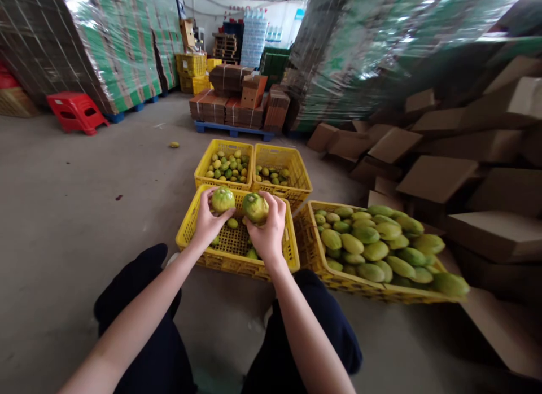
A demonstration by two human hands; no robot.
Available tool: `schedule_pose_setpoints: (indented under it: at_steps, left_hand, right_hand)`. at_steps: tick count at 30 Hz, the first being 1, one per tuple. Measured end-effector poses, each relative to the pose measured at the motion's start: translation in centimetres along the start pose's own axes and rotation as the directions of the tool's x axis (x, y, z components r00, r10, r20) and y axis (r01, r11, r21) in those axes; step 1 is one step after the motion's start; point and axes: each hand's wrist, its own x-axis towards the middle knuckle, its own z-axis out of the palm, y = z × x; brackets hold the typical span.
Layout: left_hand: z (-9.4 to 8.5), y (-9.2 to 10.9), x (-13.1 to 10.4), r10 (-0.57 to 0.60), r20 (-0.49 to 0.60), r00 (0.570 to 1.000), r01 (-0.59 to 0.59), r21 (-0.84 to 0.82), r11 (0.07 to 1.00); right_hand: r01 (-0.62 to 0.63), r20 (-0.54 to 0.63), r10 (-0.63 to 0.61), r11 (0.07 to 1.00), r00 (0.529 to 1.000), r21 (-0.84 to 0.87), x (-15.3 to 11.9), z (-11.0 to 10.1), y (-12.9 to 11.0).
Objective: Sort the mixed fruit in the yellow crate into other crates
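Observation:
My left hand point(208, 220) is closed around a green-yellow papaya point(223, 200), with one end turned up toward me. A second papaya point(254, 208), greener at its stem end, is gripped in my right hand point(270, 229). Both fruits are held side by side, apart from each other, above the near yellow crate point(237, 260). Inside that crate lie a few papayas, partly hidden by my hands and wrists. To the right, a larger yellow crate point(315, 253) is heaped with green and yellow papayas point(376, 250).
Two yellow crates point(202, 167) with smaller fruit stand just beyond. Cardboard boxes point(438, 176) are piled at the right. Flattened cartons point(228, 109) rest on a blue pallet point(232, 128). A red stool point(78, 112) and wrapped stacks point(122, 44) are at the left. One fruit point(174, 144) lies on the floor.

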Motion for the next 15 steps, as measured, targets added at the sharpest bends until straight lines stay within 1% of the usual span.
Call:
schedule_pose_setpoints:
  at_steps: [1, 3, 5, 7, 10, 12, 14, 15]
  left_hand:
    - [-0.2, 0.0, -0.1, 0.081, 0.048, 0.996, -0.083, 0.050, 0.995]
    - [-0.7, 0.0, -0.3, 0.206, 0.147, 0.967, -0.227, 0.145, 0.963]
    - [-1.0, 0.0, -0.4, 0.287, 0.222, 0.932, -0.334, 0.217, 0.917]
    - [-1.3, 0.1, -0.4, 0.333, 0.261, 0.906, -0.400, 0.272, 0.875]
    - [-1.5, 0.1, -0.1, 0.367, 0.282, 0.887, -0.449, 0.338, 0.827]
    - [-1.6, 0.0, 0.2, 0.363, 0.307, 0.880, -0.458, 0.346, 0.819]
    - [-1.7, -0.2, 0.6, 0.322, 0.342, 0.883, -0.430, 0.310, 0.848]
    - [-1.7, -0.3, 0.7, 0.282, 0.361, 0.889, -0.389, 0.273, 0.880]
  right_hand:
    - [0.034, -0.016, -0.035, 0.999, 0.999, -0.035, -0.1, -0.1, 0.2]
    - [0.053, -0.033, -0.055, 0.996, 0.998, -0.068, -0.3, -0.2, 0.5]
    - [0.051, -0.017, -0.052, 0.996, 0.998, -0.071, -0.3, -0.3, 0.8]
    - [0.055, 0.018, -0.054, 0.997, 0.998, -0.062, -0.3, -0.4, 0.9]
    - [0.061, 0.044, -0.059, 0.997, 0.997, -0.052, -0.2, -0.7, 1.0]
    - [0.062, 0.041, -0.060, 0.997, 0.997, -0.053, -0.1, -0.8, 1.1]
    - [0.058, 0.030, -0.057, 0.998, 0.998, -0.037, 0.0, -1.0, 1.2]
    - [0.046, 0.023, -0.046, 0.999, 0.999, -0.017, 0.0, -1.0, 1.2]
